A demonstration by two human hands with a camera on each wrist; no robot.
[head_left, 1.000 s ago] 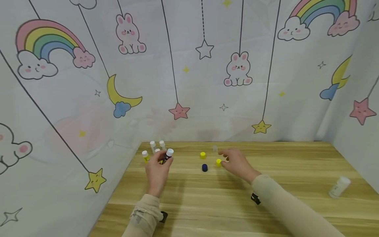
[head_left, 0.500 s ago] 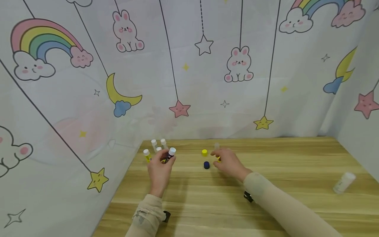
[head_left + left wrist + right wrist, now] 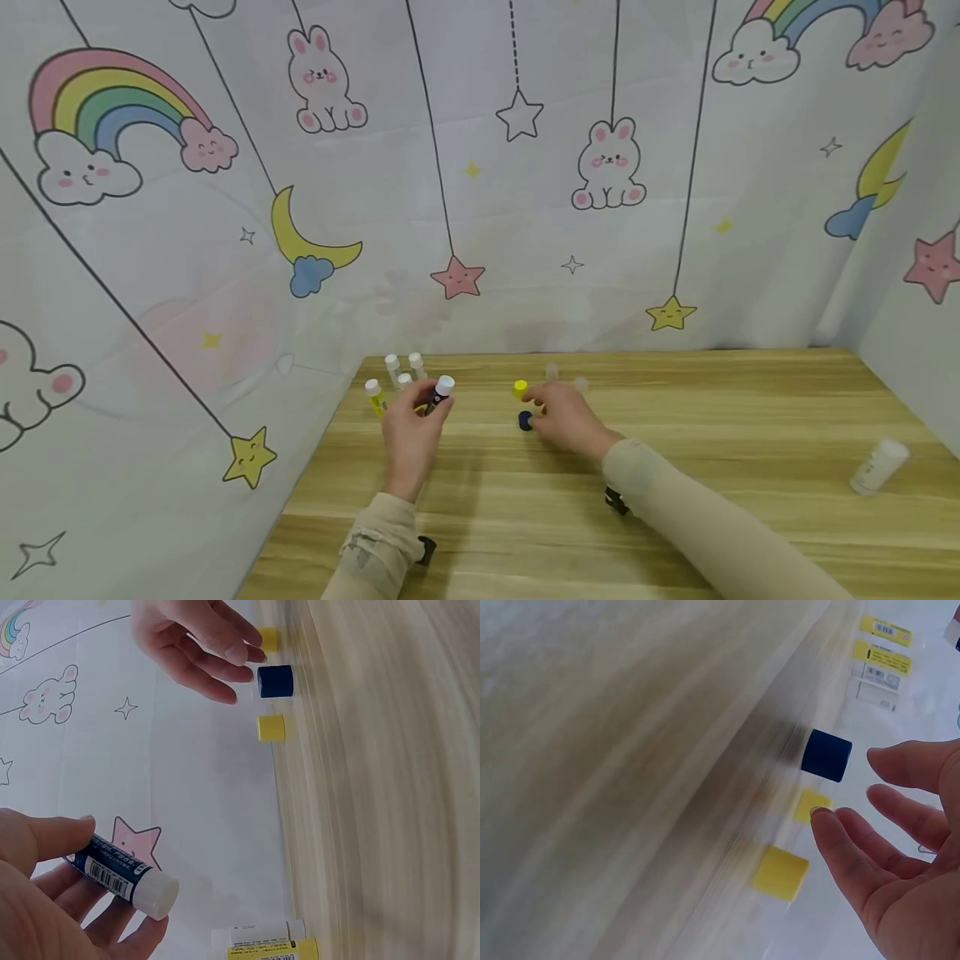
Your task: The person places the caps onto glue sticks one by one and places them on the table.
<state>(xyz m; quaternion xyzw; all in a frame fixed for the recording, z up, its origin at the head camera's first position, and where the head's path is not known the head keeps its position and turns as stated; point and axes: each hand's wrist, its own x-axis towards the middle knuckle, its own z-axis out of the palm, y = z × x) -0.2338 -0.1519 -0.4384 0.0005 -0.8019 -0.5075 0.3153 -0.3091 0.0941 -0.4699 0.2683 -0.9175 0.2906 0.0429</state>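
Observation:
My left hand [image 3: 412,437] holds a dark blue glue stick [image 3: 112,870] between thumb and fingers, tilted, its white end upward in the head view. My right hand [image 3: 573,421] hovers beside a navy cap [image 3: 826,755] on the table, fingers spread and loosely bent. A gap shows between its thumb and the cap in the right wrist view. Behind the navy cap stands a yellow cap [image 3: 521,389]. Another yellow cap [image 3: 780,872] appears in the right wrist view; in the head view my right hand hides it.
Several glue sticks, yellow [image 3: 376,398] and white [image 3: 417,365], stand at the table's back left. Two clear caps [image 3: 552,371] sit behind my right hand. A white bottle-like tube [image 3: 879,467] stands far right. A printed curtain [image 3: 510,317] closes off the back.
My right hand has moved left, from beside the near yellow cap to the navy cap. My left hand has shifted slightly right with the glue stick.

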